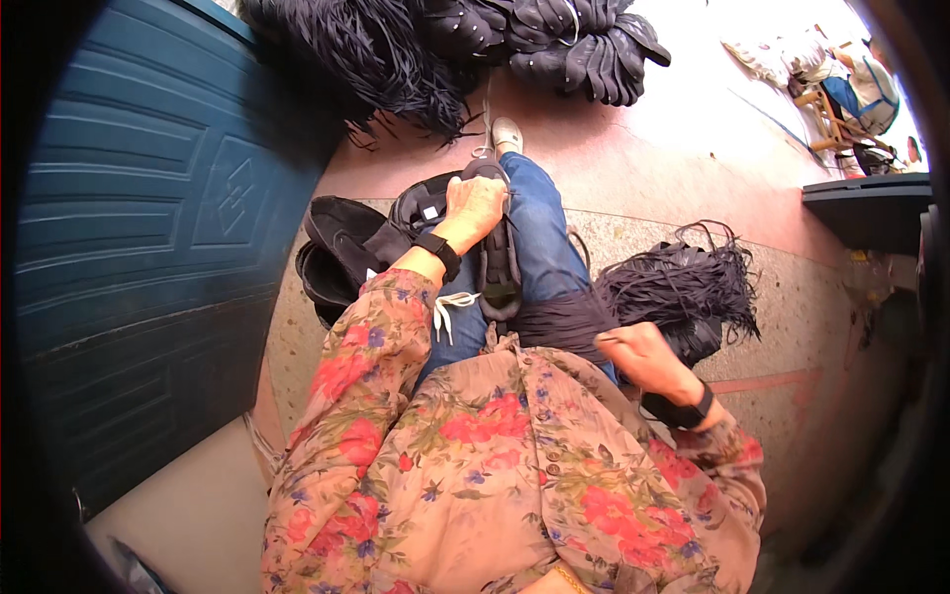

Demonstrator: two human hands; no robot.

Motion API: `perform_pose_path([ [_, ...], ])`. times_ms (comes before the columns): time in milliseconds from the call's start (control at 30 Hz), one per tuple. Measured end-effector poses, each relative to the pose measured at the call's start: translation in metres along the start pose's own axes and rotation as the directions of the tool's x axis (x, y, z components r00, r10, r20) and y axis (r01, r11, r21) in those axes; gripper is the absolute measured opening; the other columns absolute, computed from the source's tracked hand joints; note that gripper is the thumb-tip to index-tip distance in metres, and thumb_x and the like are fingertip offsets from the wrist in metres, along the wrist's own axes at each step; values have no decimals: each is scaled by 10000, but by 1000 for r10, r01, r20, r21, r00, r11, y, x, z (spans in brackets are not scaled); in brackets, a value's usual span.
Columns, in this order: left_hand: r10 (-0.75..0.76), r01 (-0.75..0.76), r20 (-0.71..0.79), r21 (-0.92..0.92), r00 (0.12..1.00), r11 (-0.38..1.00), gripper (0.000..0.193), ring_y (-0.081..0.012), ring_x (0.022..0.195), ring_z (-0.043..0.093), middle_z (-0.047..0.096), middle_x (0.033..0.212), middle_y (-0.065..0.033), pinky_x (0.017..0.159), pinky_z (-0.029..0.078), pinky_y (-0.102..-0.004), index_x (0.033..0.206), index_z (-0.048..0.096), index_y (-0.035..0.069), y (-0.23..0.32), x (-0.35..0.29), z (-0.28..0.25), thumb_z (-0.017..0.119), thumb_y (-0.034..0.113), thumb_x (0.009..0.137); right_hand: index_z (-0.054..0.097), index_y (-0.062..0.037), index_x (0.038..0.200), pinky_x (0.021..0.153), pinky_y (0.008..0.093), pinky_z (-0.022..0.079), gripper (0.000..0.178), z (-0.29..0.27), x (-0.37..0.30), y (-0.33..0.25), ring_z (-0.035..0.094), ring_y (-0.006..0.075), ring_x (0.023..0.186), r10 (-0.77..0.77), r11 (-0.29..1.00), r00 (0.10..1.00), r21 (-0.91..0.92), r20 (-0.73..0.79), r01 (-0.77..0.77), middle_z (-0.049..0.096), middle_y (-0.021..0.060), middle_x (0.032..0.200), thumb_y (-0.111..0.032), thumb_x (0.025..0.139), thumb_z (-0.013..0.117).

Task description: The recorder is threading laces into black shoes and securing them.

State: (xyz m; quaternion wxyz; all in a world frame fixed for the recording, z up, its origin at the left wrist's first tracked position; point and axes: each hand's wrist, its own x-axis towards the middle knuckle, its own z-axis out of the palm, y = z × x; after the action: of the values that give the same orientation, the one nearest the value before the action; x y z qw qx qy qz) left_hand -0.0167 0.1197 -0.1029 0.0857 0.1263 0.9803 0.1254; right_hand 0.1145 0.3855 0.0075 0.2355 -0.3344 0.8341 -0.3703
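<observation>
On my lap stands a narrow black shoe (498, 267), seen from above. My left hand (475, 206) is closed round its far end, the knuckles turned up. A bundle of dark shoelaces (564, 317) lies across my thigh, right of the shoe. Beside the bundle's right end my right hand (643, 356) is closed, the fingers pinched together; what they hold, if anything, does not show. A knotted white lace (452, 313) hangs over my left leg. More black shoes (341, 243) rest on the floor to the left.
A tangled heap of dark laces (683, 282) lies to the right of my leg. Ahead are a large bundle of laces (366, 59) and stacked black shoe uppers (589, 49). A blue panelled door (139, 218) stands close on the left. Another person (866, 89) sits far right.
</observation>
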Motion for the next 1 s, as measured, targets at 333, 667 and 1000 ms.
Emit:
perform_pose_path([
  [333, -289, 248, 50, -665, 956, 704, 251, -146, 691, 599, 614, 723, -139, 639, 444, -290, 868, 622, 6, -11, -59, -3, 562, 233, 779, 573, 19, 939, 599, 255, 421, 231, -13, 58, 74, 506, 118, 650, 500, 863, 692, 366, -520, -349, 574, 65, 721, -185, 853, 509],
  [667, -283, 206, -220, -318, 934, 926, 182, -302, 754, 559, 615, 725, -114, 663, 432, -429, 775, 631, 84, -1, -75, 4, 532, 237, 780, 528, -56, 844, 630, 415, 448, 187, 36, 206, 65, 577, 333, 734, -111, 983, 986, -163, -124, 90, 592, 164, 728, -225, 776, 565],
  [1000, -316, 222, -259, -335, 913, 916, 186, -306, 802, 540, 610, 776, -106, 695, 421, -433, 809, 619, 82, -3, -57, 12, 522, 240, 794, 508, 14, 723, 601, 358, 424, 235, 41, 209, 77, 553, 318, 647, 253, 948, 938, 255, -236, -192, 551, 201, 656, -209, 775, 562],
])
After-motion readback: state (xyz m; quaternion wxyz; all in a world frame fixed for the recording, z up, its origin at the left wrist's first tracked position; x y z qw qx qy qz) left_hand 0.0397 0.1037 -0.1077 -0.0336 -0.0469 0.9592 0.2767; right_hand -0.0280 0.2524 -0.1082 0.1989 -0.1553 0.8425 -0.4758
